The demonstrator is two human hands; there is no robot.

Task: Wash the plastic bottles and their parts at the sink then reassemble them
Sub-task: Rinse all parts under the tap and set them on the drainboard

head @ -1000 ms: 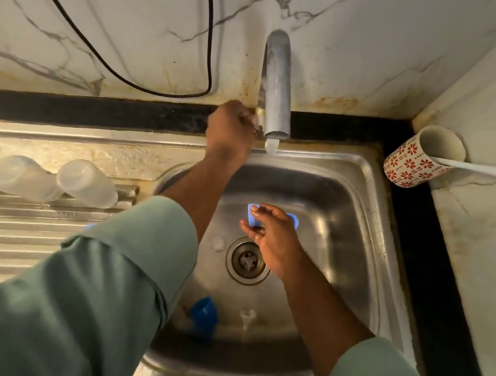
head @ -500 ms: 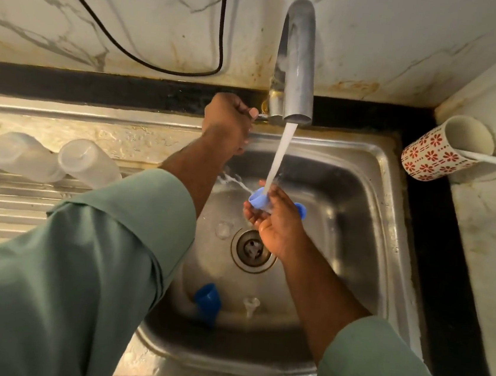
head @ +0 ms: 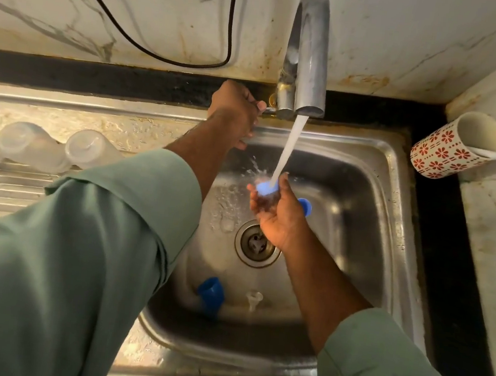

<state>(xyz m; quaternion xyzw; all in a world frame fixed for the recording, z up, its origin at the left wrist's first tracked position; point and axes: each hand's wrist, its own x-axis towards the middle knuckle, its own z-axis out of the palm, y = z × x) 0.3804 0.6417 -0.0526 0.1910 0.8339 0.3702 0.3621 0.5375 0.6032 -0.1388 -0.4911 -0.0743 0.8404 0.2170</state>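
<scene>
Rinsing under way at a steel sink point(head: 393, 204): right hand point(head: 277, 216) cupped palm-up beneath the running faucet point(head: 309, 55), fingers curled round a small blue cap point(head: 266, 188) taking the full stream; a second blue piece point(head: 305, 206) showing at the hand's 3 o'clock, possibly held too, hard to tell. Left hand point(head: 235, 109) closed round the tap handle at the spout's 9 o'clock. Still unwashed, by the look of it: another blue cap point(head: 211, 292) and a clear nozzle-like part point(head: 254, 298) lying at the basin's 6 o'clock. Clear plastic bottles point(head: 59, 148) lying on the drainboard at 9 o'clock, capless; reassembly not begun
</scene>
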